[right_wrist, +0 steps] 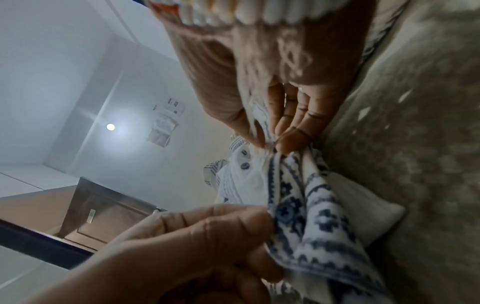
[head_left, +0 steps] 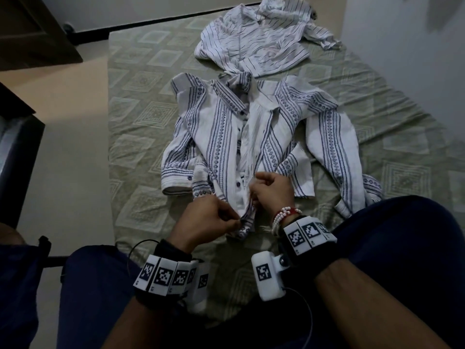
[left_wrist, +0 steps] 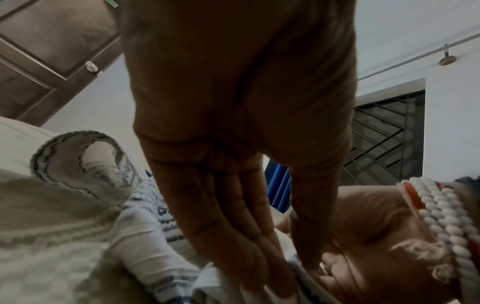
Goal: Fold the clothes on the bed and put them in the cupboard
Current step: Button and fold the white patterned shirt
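We see a patterned shirt (head_left: 241, 137) lying front-up on the bed (head_left: 141, 117), sleeves spread to both sides. The left hand (head_left: 208, 220) pinches the shirt's bottom hem near the button strip; its grip is closed on the cloth. The right hand (head_left: 273, 192), just beside it, pinches the same front edge slightly higher, its grip also grasping the shirt. A striped shirt (head_left: 259, 39) lies crumpled farther up the bed, touching the patterned shirt's collar. A bead bracelet (head_left: 283, 216) circles the right wrist.
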